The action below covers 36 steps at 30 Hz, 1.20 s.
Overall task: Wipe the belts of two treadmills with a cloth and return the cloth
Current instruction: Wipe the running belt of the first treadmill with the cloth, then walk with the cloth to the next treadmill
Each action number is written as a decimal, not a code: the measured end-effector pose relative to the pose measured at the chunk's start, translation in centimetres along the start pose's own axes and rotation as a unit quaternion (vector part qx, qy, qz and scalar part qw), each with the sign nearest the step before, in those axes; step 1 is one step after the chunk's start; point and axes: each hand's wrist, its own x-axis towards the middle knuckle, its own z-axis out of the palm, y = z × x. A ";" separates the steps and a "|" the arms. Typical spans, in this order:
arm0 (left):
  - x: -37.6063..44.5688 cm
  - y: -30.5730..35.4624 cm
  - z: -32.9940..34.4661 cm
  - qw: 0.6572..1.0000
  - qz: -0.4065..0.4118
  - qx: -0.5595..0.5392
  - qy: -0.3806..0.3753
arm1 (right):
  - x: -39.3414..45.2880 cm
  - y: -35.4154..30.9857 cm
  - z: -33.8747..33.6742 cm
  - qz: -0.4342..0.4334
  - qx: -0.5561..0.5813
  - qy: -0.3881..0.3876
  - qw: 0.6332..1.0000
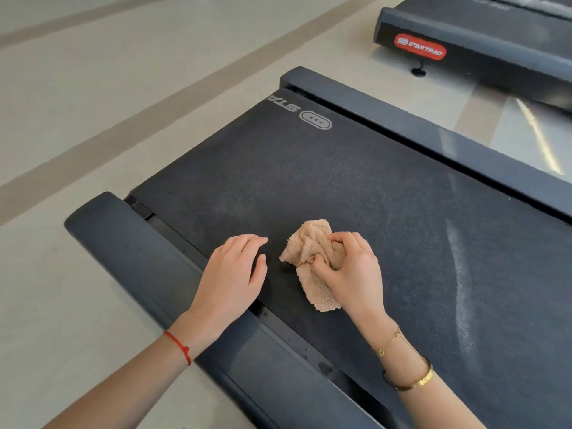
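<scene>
The right hand [349, 267] is clamped on a crumpled peach terry cloth [312, 261], which rests bunched on the near treadmill's black textured belt [340, 168], close to the belt's left edge and the dark grey padded side rail [123, 243]. The left hand [232, 270] lies flat with fingers loosely spread and empty, its fingertips on the belt and its palm over the gap beside the rail, apparently bracing. To wipe well, I would judge it best to open the cloth out so more of it meets the surface, press evenly, and draw long overlapping strokes along the belt, working across from this rail to the far dark grey side rail [402, 119]; pale streaks toward the right of the belt suggest dust or residue there worth attention. The braced hand should stay clear of the slot between belt and rail. Printed on the belt, upside down from here, is a pale oval logo [316, 120] beside the letters "STA", the rest cut off. The second dark treadmill [483, 32] at upper right carries a red oval badge [420, 46] reading "STAR TRAC".
</scene>
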 end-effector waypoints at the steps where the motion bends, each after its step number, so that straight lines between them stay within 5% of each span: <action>1: 0.2 -0.2 -1.2 1.000 -0.011 0.000 0.000 | 0.8 -1.2 -0.1 -0.001 0.004 -0.005 1.000; 14: -1.7 2.8 -24.3 0.985 -0.171 -0.008 0.005 | 6.0 -19.9 -9.7 -0.016 0.026 -0.091 0.995; 36: -20.5 16.6 -72.4 0.938 -0.332 -0.007 0.103 | 0.0 -59.2 -39.4 -0.117 0.081 -0.188 0.972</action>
